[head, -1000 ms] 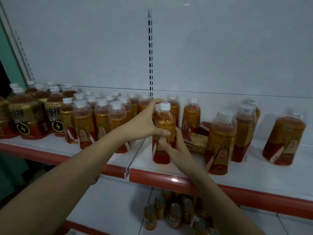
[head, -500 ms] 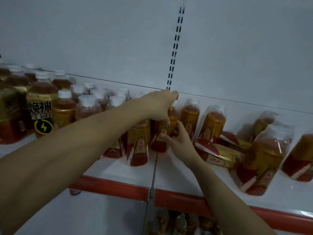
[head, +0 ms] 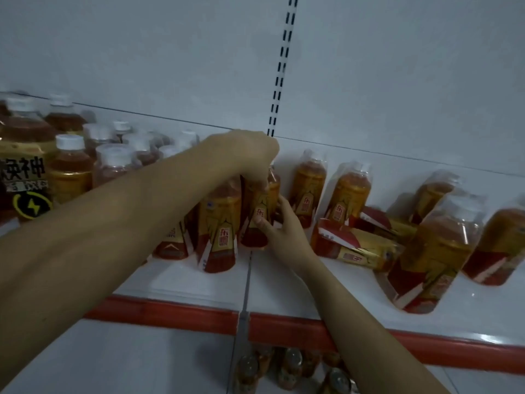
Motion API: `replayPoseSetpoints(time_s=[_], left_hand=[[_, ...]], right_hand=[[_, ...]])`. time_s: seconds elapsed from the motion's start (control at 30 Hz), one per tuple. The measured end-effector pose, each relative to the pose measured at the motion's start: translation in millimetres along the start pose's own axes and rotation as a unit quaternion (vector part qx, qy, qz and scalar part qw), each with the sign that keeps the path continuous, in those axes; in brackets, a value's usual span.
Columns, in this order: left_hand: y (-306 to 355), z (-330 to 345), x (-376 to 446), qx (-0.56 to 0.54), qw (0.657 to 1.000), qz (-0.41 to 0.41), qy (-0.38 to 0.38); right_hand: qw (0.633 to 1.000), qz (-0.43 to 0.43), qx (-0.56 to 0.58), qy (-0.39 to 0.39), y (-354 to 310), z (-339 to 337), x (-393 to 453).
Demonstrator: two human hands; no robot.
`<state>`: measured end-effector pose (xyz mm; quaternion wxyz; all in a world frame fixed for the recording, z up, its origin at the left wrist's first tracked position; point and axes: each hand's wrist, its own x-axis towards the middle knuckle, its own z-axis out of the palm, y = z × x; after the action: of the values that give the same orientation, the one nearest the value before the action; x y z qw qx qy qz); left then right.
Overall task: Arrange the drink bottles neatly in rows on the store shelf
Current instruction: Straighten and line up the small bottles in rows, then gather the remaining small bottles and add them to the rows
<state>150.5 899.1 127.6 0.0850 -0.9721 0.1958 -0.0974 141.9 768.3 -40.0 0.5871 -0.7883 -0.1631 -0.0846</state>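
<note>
Your left hand (head: 247,155) comes over the top of one upright bottle (head: 260,211), fingers curled down around its neck and cap. Your right hand (head: 279,226) pinches the same bottle low on its label, thumb on the front, fingers wrapped behind. The bottle stands on the shelf (head: 284,282), right at the seam between two shelf panels.

Just left of your hands — a packed group (head: 218,231) of upright bottles, touching the held one. Further left, larger bottles with a lightning-bolt label (head: 27,191).

Right of your right hand: two upright bottles near the back wall, then a fallen bottle (head: 355,245) lying on its side, with more standing beyond it, loosely spaced.

Below your forearms — red shelf edge (head: 170,311), and bottle tops on a lower shelf, blurred.
</note>
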Motion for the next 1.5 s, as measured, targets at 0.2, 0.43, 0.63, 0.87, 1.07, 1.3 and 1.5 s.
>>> replayPoseSetpoints(time_s=[0.2,0.43,0.63,0.87,1.07,1.3,1.5], left_hand=[[62,4,-20,-0.190,0.948,0.127,0.222],[130,30,-25,-0.486,0.815,0.112,0.295],[205,64,-11,-0.581,0.774,0.097,0.235],[276,84,-14,-0.650,0.729,0.078,0.200],[302,105,-22,-0.639,0.733,0.012,0.233],[306,107,-21,-0.633,0.733,-0.014,0.248],[309,104,-25,-0.601,0.749,-0.015,0.278]], right_hand=[[0.989,-0.065,-0.015,0.135,-24,-24,-37],[0.978,-0.125,-0.012,0.168,-25,-95,-110],[0.946,-0.222,-0.021,0.235,-18,-162,-144],[0.954,-0.138,0.040,0.265,18,-231,-165],[0.997,-0.060,0.029,0.044,37,-239,-157],[0.997,-0.077,0.002,0.013,47,-240,-151],[0.998,-0.068,0.006,0.006,41,-243,-156]])
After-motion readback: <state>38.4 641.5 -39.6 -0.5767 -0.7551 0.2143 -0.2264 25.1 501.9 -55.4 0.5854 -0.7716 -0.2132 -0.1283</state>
